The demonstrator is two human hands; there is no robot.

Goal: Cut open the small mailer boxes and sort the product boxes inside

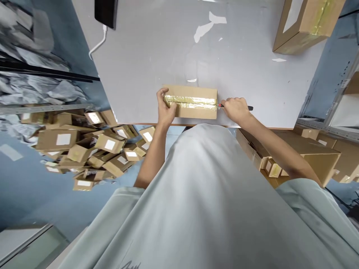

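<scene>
A taped cardboard box (pixel 193 93) lies on the grey table in front of me, its yellowish tape running lengthwise along the top. My left hand (pixel 166 108) grips the box's left end, fingers at the far side and thumb on top. In my right hand (pixel 235 109) is a utility knife (pixel 250 108), with its black handle end sticking out to the right. The knife's front end meets the right end of the box, at the tape seam. How far the blade goes in cannot be seen.
The table (pixel 134 74) carries a phone (pixel 106 13) with a white cable, paper scraps (pixel 203 30) and a larger taped box (pixel 300 28) at the right. Many opened boxes (pixel 109 144) are heaped on the floor at the left. A big carton (pixel 316 149) holding smaller boxes stands at the right.
</scene>
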